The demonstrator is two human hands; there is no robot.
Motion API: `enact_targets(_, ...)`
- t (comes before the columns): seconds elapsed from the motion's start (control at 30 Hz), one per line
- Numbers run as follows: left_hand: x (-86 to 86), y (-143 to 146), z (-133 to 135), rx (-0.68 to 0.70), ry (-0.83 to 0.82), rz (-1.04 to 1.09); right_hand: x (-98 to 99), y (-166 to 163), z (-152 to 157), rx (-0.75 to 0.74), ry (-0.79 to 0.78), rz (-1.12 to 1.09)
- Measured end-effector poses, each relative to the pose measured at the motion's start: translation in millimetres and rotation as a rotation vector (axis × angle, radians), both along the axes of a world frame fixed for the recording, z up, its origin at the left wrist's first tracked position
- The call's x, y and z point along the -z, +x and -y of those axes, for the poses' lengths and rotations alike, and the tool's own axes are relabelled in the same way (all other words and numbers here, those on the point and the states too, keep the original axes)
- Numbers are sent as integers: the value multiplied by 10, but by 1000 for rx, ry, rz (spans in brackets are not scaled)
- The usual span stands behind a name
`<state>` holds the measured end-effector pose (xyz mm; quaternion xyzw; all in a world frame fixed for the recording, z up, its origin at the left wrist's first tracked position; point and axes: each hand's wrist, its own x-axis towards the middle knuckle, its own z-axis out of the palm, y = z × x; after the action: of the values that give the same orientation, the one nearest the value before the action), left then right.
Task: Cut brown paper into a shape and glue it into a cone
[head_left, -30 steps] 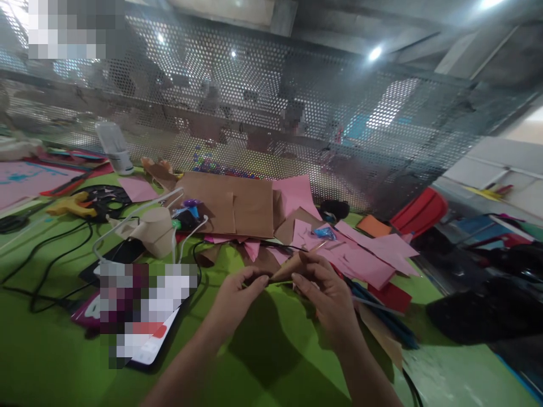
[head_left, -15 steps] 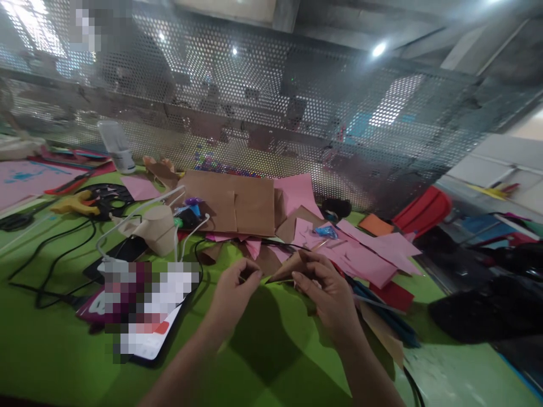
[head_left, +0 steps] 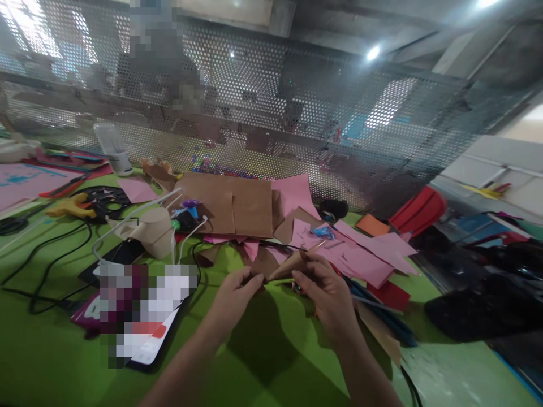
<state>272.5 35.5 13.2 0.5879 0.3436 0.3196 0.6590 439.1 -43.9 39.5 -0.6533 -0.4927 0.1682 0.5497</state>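
Note:
My left hand (head_left: 235, 297) and my right hand (head_left: 328, 294) are held close together over the green table (head_left: 63, 350). Between them is a small brown paper cone (head_left: 288, 265), its point toward my left fingertips. My right hand's fingers curl round the cone's wide end. My left hand pinches at the cone's tip; whether it holds something thin there I cannot make out. Pink paper scraps (head_left: 365, 257) lie just beyond my right hand.
A brown paper sheet (head_left: 229, 203) lies behind the hands. At left are a phone (head_left: 139, 316), black cables (head_left: 46, 265), a yellow glue gun (head_left: 70, 206) and a paper cup (head_left: 155, 229). A perforated metal screen (head_left: 271, 113) closes the back. Red paper (head_left: 392, 295) and dark strips (head_left: 388, 322) lie at right.
Both hands have stayed almost in place. My left fingertips drew back a little half a second ago and are now back at the cone's tip.

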Motion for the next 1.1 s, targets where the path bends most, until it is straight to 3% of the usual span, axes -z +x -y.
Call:
enact_targets(0.37,7,4,0,18,80,-41,-26,-18,20,8,-15,-46)
enact_targets(0.77,115,30,5,-53,355,-64,11,16,0,13,-31,7)
enact_targets(1.1,107,10,2,-74,333,-116,-16,3,-6,37,-43,-49)
